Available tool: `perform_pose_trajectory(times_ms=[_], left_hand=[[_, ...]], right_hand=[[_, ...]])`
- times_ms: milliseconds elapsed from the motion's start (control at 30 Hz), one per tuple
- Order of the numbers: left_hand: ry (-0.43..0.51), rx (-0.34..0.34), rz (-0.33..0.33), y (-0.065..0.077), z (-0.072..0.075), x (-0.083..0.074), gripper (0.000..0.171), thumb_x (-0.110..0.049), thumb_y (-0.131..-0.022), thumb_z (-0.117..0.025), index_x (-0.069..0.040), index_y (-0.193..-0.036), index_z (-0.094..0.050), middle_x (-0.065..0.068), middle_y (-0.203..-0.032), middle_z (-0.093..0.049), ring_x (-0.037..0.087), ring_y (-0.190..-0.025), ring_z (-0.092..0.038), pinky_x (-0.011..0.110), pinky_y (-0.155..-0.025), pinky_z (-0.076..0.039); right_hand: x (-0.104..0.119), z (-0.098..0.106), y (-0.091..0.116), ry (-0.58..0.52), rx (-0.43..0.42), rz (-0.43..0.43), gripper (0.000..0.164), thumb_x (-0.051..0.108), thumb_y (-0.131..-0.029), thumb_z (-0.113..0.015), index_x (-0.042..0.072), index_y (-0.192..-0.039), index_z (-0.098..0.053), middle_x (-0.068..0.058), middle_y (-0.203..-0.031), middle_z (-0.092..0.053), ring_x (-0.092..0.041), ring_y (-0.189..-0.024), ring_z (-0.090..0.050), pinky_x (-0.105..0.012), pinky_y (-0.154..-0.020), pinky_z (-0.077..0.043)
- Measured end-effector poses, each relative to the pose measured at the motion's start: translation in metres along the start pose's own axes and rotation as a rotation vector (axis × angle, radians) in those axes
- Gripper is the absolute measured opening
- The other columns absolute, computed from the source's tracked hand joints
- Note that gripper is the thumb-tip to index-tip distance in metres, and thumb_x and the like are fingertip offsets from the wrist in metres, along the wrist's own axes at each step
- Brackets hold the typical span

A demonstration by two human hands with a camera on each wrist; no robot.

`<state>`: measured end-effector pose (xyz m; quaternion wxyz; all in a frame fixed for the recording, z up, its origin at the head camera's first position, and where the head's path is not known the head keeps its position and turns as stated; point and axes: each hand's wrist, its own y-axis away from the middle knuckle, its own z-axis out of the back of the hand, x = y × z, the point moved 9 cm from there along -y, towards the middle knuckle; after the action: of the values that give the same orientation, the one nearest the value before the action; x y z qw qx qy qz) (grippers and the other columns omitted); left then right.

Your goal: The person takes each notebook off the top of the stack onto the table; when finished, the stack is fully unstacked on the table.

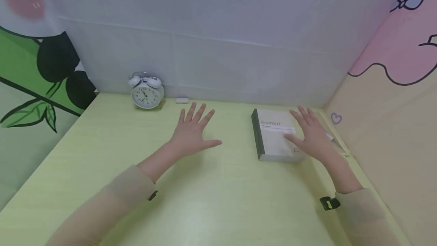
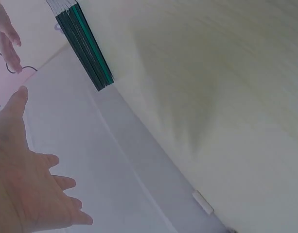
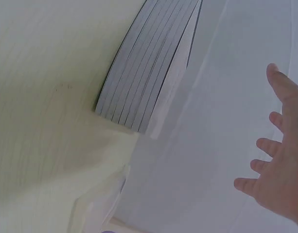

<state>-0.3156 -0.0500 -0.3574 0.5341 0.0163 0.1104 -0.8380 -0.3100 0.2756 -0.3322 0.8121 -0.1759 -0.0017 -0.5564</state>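
Note:
Both hands hover over the table with fingers spread and hold nothing. My left hand [image 1: 192, 134] is above the middle of the tabletop, its shadow falling below it. Over the right edge of a stack of notebooks [image 1: 275, 134] hangs my right hand [image 1: 314, 137], overlapping the top cover in the head view. The top notebook is white with "Gambit" printed on it; dark green spines [image 2: 85, 48] face left. In the right wrist view the grey page edges [image 3: 149, 63] of several stacked notebooks show, apart from the right hand's fingers [image 3: 269, 145].
A white twin-bell alarm clock [image 1: 146, 92] stands at the back left. Beside it, a small white block [image 1: 182, 101] lies by the back wall. A clear plastic packet [image 3: 100, 201] lies right of the notebooks, near the side wall. The table [image 1: 211, 200] is pale yellow.

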Motion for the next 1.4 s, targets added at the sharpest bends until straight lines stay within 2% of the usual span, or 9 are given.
perform_pose_trajectory(times_ms=[100, 233, 400, 567, 700, 833, 1033, 1200, 1400], left_hand=[[0.029, 0.010, -0.038, -0.014, -0.011, -0.018, 0.100, -0.079, -0.077, -0.044, -0.024, -0.153, -0.011, 0.009, -0.159, -0.005, 0.033, -0.144, 0.010, 0.057, -0.114, 0.001], [0.094, 0.031, -0.078, -0.033, -0.027, -0.041, 0.103, -0.077, -0.076, -0.050, -0.022, -0.153, -0.010, 0.007, -0.159, -0.005, 0.032, -0.145, 0.009, 0.055, -0.115, -0.002], [0.211, 0.049, -0.092, -0.056, -0.045, -0.064, 0.106, -0.073, -0.074, -0.058, -0.019, -0.153, -0.012, 0.005, -0.159, -0.009, 0.029, -0.145, 0.006, 0.052, -0.116, -0.005], [0.323, 0.081, -0.087, -0.077, -0.061, -0.085, 0.108, -0.066, -0.073, -0.066, -0.013, -0.152, -0.015, 0.005, -0.157, -0.020, 0.030, -0.145, -0.008, 0.047, -0.117, -0.009], [0.355, 0.135, -0.100, -0.088, -0.077, -0.099, 0.107, -0.063, -0.074, -0.068, -0.007, -0.151, -0.018, 0.007, -0.154, -0.028, 0.025, -0.143, -0.020, 0.040, -0.118, -0.006], [0.354, 0.197, -0.075, -0.095, -0.093, -0.103, 0.106, -0.063, -0.074, -0.068, -0.005, -0.149, -0.022, 0.009, -0.152, -0.032, 0.027, -0.142, -0.023, 0.038, -0.117, -0.012], [0.424, 0.242, -0.060, -0.104, -0.107, -0.106, 0.102, -0.058, -0.073, -0.072, -0.005, -0.148, -0.028, 0.011, -0.148, -0.038, 0.028, -0.138, -0.031, 0.037, -0.113, -0.025], [0.545, 0.275, -0.053, -0.107, -0.118, -0.109, 0.101, -0.050, -0.073, -0.076, -0.004, -0.148, -0.026, 0.013, -0.150, -0.034, 0.026, -0.138, -0.031, 0.034, -0.113, -0.026], [0.643, 0.281, -0.018, -0.107, -0.121, -0.110, 0.102, -0.043, -0.071, -0.080, -0.004, -0.148, -0.026, 0.014, -0.150, -0.034, 0.026, -0.138, -0.031, 0.035, -0.113, -0.027]], right_hand=[[-0.012, -0.002, -0.001, -0.053, 0.035, -0.008, 0.084, 0.045, -0.086, -0.065, 0.017, -0.151, -0.021, -0.018, -0.157, -0.011, -0.038, -0.144, -0.001, -0.068, -0.105, -0.014], [-0.029, -0.009, 0.000, -0.113, 0.077, -0.036, 0.089, 0.042, -0.084, -0.068, 0.017, -0.152, -0.017, -0.018, -0.157, -0.010, -0.043, -0.142, -0.008, -0.072, -0.101, -0.017], [-0.045, -0.020, 0.000, -0.173, 0.111, -0.034, 0.091, 0.040, -0.083, -0.070, 0.013, -0.152, -0.017, -0.021, -0.154, -0.016, -0.047, -0.138, -0.017, -0.068, -0.103, -0.019], [-0.061, -0.034, 0.001, -0.260, 0.182, -0.088, 0.085, 0.041, -0.087, -0.065, 0.015, -0.152, -0.016, -0.020, -0.155, -0.017, -0.051, -0.133, -0.026, -0.063, -0.103, -0.028], [-0.072, -0.045, 0.002, -0.373, 0.233, -0.143, 0.082, 0.036, -0.089, -0.064, 0.012, -0.152, -0.017, -0.024, -0.154, -0.015, -0.054, -0.129, -0.029, -0.060, -0.098, -0.035], [-0.077, -0.055, 0.002, -0.417, 0.278, -0.127, 0.081, 0.033, -0.088, -0.066, 0.003, -0.149, -0.022, -0.026, -0.152, -0.019, -0.050, -0.131, -0.029, -0.058, -0.100, -0.035], [-0.083, -0.070, 0.006, -0.483, 0.349, -0.134, 0.079, 0.031, -0.087, -0.067, 0.002, -0.148, -0.025, -0.029, -0.147, -0.027, -0.051, -0.127, -0.036, -0.057, -0.101, -0.035], [-0.086, -0.074, 0.008, -0.512, 0.368, -0.155, 0.078, 0.028, -0.087, -0.068, 0.002, -0.147, -0.027, -0.032, -0.142, -0.034, -0.052, -0.125, -0.040, -0.057, -0.101, -0.036], [-0.091, -0.078, 0.010, -0.527, 0.370, -0.179, 0.079, 0.028, -0.086, -0.069, 0.001, -0.147, -0.027, -0.031, -0.140, -0.036, -0.051, -0.126, -0.039, -0.055, -0.101, -0.037]])
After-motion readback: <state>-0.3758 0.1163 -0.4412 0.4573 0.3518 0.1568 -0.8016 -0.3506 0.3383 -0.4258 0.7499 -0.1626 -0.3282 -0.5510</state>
